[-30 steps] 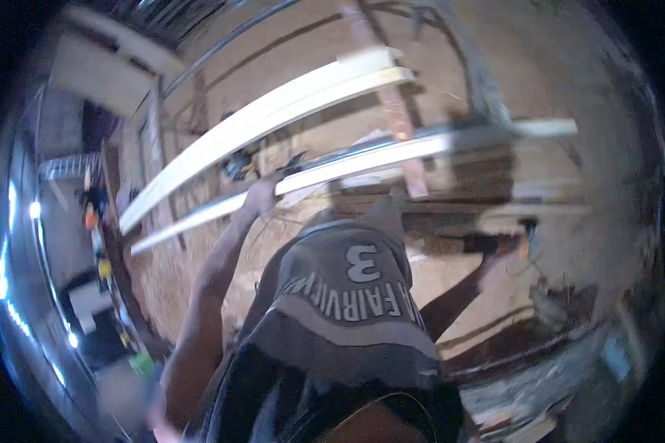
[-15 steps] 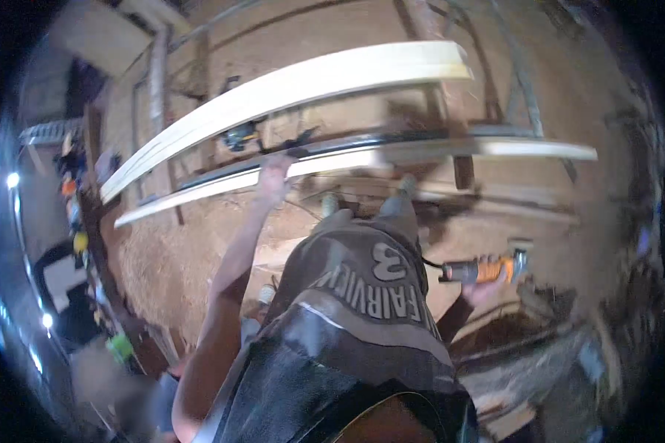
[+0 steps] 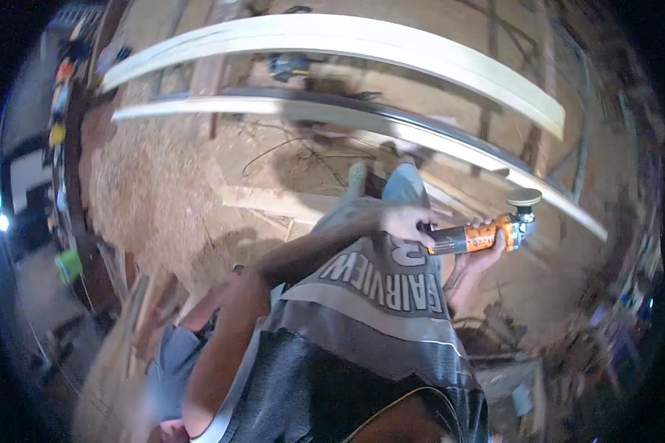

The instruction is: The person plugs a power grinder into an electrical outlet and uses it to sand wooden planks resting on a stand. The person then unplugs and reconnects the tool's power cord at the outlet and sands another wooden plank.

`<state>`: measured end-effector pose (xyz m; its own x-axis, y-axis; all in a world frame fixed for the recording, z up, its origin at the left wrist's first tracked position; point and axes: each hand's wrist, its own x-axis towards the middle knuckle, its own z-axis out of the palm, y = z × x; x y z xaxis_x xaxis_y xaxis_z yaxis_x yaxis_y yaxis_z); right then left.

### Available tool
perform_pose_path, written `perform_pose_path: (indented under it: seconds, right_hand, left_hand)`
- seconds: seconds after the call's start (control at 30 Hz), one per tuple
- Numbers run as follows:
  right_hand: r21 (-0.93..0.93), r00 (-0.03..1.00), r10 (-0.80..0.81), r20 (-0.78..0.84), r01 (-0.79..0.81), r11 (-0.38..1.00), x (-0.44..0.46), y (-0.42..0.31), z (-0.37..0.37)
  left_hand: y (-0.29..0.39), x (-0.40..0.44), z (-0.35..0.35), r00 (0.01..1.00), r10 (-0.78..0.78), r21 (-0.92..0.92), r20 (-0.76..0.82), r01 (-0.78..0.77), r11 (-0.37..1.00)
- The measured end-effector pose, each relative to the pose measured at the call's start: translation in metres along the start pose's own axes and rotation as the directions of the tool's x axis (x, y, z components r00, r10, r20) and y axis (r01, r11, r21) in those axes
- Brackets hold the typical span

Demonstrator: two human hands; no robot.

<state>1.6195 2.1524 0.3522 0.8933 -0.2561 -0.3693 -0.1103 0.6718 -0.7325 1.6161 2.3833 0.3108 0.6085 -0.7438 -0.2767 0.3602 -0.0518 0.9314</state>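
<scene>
My right hand is wrapped round the front part of an orange and black angle grinder, held in front of my right side. A round pad on the grinder's head faces up, away from me. My left hand is closed on the dark rear end of the grinder, its fingers partly hidden. Beyond my hands lie a narrow pale wooden board beside a dark bar, and farther off a wider pale board. Neither hand touches the boards.
Metal and wooden supports stand under the boards. A dark power tool lies beyond the narrow board. Sawdust, a cable and loose timber cover the ground. Another person is at the lower left, close to my left elbow.
My left hand has let go of the narrow board and come to the grinder's rear. The grinder has risen, its pad now facing up. The view has turned, shifting the boards.
</scene>
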Motion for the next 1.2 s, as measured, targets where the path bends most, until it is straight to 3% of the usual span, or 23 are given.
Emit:
perform_pose_path:
  seconds: [0.03, 0.13, 0.2, 0.23, 0.3, 0.33, 0.37, 0.43, 0.47, 0.53, 0.6, 0.63, 0.77, 0.8, 0.9, 0.97, 1.03, 1.07, 1.1, 1.13, 1.17, 1.2]
  right_hand:
    - [-0.048, 0.998, 0.022, 0.052, -0.020, 0.999, -0.017, -0.005, 0.012]
    - [-0.120, 0.971, 0.102, 0.218, -0.077, 0.990, -0.030, -0.027, 0.018]
    - [-0.172, 0.938, 0.172, 0.300, -0.124, 0.977, -0.006, -0.073, 0.000]
    - [-0.196, 0.916, 0.204, 0.345, -0.143, 0.970, 0.002, -0.077, 0.000]
    - [-0.259, 0.796, 0.322, 0.512, -0.215, 0.942, 0.006, -0.085, 0.010]
    - [-0.331, 0.759, 0.387, 0.524, -0.238, 0.913, -0.004, -0.087, 0.022]
    - [-0.400, 0.723, 0.446, 0.527, -0.253, 0.881, -0.017, -0.085, 0.034]
    - [-0.521, 0.622, 0.604, 0.499, -0.341, 0.782, -0.031, -0.080, 0.051]
    - [-0.605, 0.630, 0.650, 0.425, -0.336, 0.722, -0.003, -0.054, 0.060]
    - [-0.662, 0.443, 0.744, 0.500, -0.358, 0.659, -0.018, -0.041, 0.095]
    - [-0.694, 0.336, 0.775, 0.535, -0.349, 0.630, -0.032, -0.028, 0.109]
    - [-0.741, 0.323, 0.781, 0.534, -0.267, 0.617, -0.040, -0.023, 0.113]
    - [-0.777, 0.240, 0.754, 0.612, 0.001, 0.630, -0.056, -0.014, 0.116]
    - [-0.749, 0.324, 0.692, 0.645, 0.085, 0.657, -0.055, -0.005, 0.108]
    - [-0.691, 0.267, 0.644, 0.717, 0.150, 0.707, -0.043, 0.010, 0.103]
    - [-0.816, 0.126, 0.807, 0.577, 0.070, 0.573, -0.038, -0.007, 0.119]
    - [-0.647, 0.039, 0.649, 0.760, 0.151, 0.748, -0.042, -0.021, 0.110]
    - [-0.692, -0.039, 0.699, 0.715, 0.110, 0.714, -0.041, -0.046, 0.106]
    - [-0.735, -0.114, 0.738, 0.665, 0.073, 0.674, -0.034, -0.074, 0.099]
    - [-0.709, -0.075, 0.761, 0.644, 0.314, 0.631, -0.107, 0.007, 0.193]
    - [-0.704, -0.061, 0.754, 0.654, 0.316, 0.636, -0.114, 0.001, 0.195]
    - [-0.696, -0.064, 0.743, 0.667, 0.304, 0.651, -0.130, -0.003, 0.200]
  left_hand:
    - [0.004, -0.017, 0.020, 1.000, 0.001, 0.116, -0.015, 0.001, 0.993]
    - [-0.007, -0.032, 0.054, 0.989, -0.066, 0.178, -0.130, 0.089, 0.980]
    - [-0.010, 0.013, 0.089, 0.984, 0.156, -0.045, -0.090, -0.161, 0.986]
    - [-0.006, 0.016, 0.098, 0.973, 0.174, -0.042, -0.149, -0.182, 0.982]
    - [0.033, -0.009, 0.126, 0.970, -0.025, 0.006, -0.242, 0.027, 1.000]
    - [0.015, -0.006, 0.141, 0.970, 0.037, -0.131, -0.242, -0.070, 0.989]
    - [0.023, -0.015, 0.153, 0.961, -0.052, -0.092, -0.272, 0.028, 0.995]
    - [0.013, -0.020, 0.188, 0.857, -0.029, -0.102, -0.514, -0.027, 0.994]
    - [0.016, -0.023, 0.174, 0.845, -0.054, -0.140, -0.532, -0.025, 0.990]
    - [0.024, -0.036, 0.178, 0.796, -0.089, -0.345, -0.599, -0.156, 0.926]
    - [0.044, -0.059, 0.179, 0.753, -0.131, -0.299, -0.645, -0.090, 0.950]
    - [0.052, -0.069, 0.179, 0.724, -0.165, -0.256, -0.670, -0.017, 0.966]
    - [0.040, -0.076, 0.174, 0.708, -0.082, -0.172, -0.702, -0.056, 0.984]
    - [0.030, -0.071, 0.168, 0.704, -0.086, -0.162, -0.705, -0.042, 0.986]
    - [0.021, -0.071, 0.164, 0.724, 0.000, -0.078, -0.690, -0.073, 0.994]
    - [0.021, -0.046, 0.188, 0.440, 0.022, -0.128, -0.898, -0.308, 0.943]
    - [0.024, -0.017, 0.211, 0.282, 0.016, -0.072, -0.959, -0.301, 0.951]
    - [0.076, -0.007, 0.241, 0.256, -0.067, -0.195, -0.964, -0.519, 0.832]
    - [0.070, 0.028, 0.253, 0.272, -0.071, -0.205, -0.960, -0.505, 0.838]
    - [0.056, -0.087, 0.191, 0.177, -0.072, -0.165, -0.982, -0.600, 0.783]
    - [0.046, -0.078, 0.186, 0.052, -0.075, -0.091, -0.996, -0.666, 0.740]
    - [0.094, -0.091, 0.203, -0.009, -0.130, -0.085, -0.991, -0.712, 0.697]
